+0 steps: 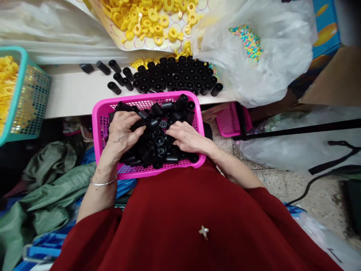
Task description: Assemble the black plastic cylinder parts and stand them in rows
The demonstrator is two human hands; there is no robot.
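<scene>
A pink plastic basket (201,130) full of loose black plastic cylinders (160,140) sits in front of my body, against the table edge. My left hand (124,130) is inside it at the left, thumb and fingers apart over the cylinders. From the right my right hand (186,136) reaches in, its fingers stretched out and touching cylinders near the middle; some fingertips are partly hidden among them. Behind the basket, many black cylinders (176,77) stand upright in a tight group on the white table (67,90). Several more are loosely spaced to their left, one lying on its side.
Yellow ring-shaped plastic parts (152,15) lie in a heap at the back. A teal basket (31,101) of yellow parts stands at left. At right are a clear bag (270,71) with small coloured beads, a cardboard box (335,79) and a black strap (304,128).
</scene>
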